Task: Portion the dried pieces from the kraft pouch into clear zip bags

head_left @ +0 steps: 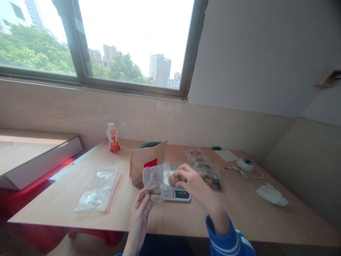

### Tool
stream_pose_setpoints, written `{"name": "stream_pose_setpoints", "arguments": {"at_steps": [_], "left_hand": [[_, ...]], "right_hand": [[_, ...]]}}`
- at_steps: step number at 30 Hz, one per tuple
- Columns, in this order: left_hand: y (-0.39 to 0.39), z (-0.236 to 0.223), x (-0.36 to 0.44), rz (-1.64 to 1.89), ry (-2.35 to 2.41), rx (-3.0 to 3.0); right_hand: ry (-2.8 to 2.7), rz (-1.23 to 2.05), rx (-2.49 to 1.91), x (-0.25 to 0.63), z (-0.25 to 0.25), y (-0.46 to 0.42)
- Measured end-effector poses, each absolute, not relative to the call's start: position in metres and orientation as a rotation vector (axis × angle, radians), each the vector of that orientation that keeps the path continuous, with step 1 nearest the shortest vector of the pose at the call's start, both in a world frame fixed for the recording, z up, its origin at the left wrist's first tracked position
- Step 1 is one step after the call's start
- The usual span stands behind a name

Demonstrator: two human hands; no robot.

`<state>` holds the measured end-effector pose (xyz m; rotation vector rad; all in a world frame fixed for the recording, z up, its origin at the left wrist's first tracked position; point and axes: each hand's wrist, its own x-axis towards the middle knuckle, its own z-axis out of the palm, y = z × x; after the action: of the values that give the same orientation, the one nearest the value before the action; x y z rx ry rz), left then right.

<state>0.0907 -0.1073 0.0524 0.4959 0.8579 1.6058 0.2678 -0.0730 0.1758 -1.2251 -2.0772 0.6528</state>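
My left hand [142,203] grips the lower edge of a clear zip bag [157,176] with a red seal strip. Some brownish and dark pieces lie in the bottom of that bag. My right hand [188,179] is at the bag's mouth, fingers curled round a light-brown, lumpy piece [175,179]; its exact kind is hard to make out. Beneath both hands sits a white kitchen scale [186,197], its platform mostly covered by the bag and my right hand. Just behind stands an open brown paper pouch [137,161] with a red label.
Left of the pouch lies another clear zip bag [98,190]. A drink bottle [113,138] stands at the back. Several filled zip bags [209,176] overlap to the right, near a white round device with a cable [245,164], a white crumpled item [271,194] and a green-handled tool [216,148].
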Motion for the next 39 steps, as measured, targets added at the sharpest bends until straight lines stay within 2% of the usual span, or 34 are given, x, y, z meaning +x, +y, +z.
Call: {"name": "stream_pose_setpoints", "arguments": {"at_steps": [7,13,22,28,39], "left_hand": [[-0.109,0.056,0.082,1.624,0.863,0.487],[-0.107,0.05,0.075,1.7,0.857,0.367],[-0.112,0.055,0.062,1.655,0.766,0.27],[-0.117,0.056,0.049,1.709,0.718,0.284],[-0.112,0.044,0.048,1.687,0.642,0.234]], "right_hand": [[-2.195,0.516,-1.077,0.262,0.183,-0.069],[-2.1,0.569,-1.17,0.271,0.179,-0.062],[-1.646,0.641,-0.645,0.222,0.211,0.011],[-1.9,0.61,-0.636,0.188,0.212,0.039],[-2.003,0.668,-0.711,0.197,0.199,0.04]]}}
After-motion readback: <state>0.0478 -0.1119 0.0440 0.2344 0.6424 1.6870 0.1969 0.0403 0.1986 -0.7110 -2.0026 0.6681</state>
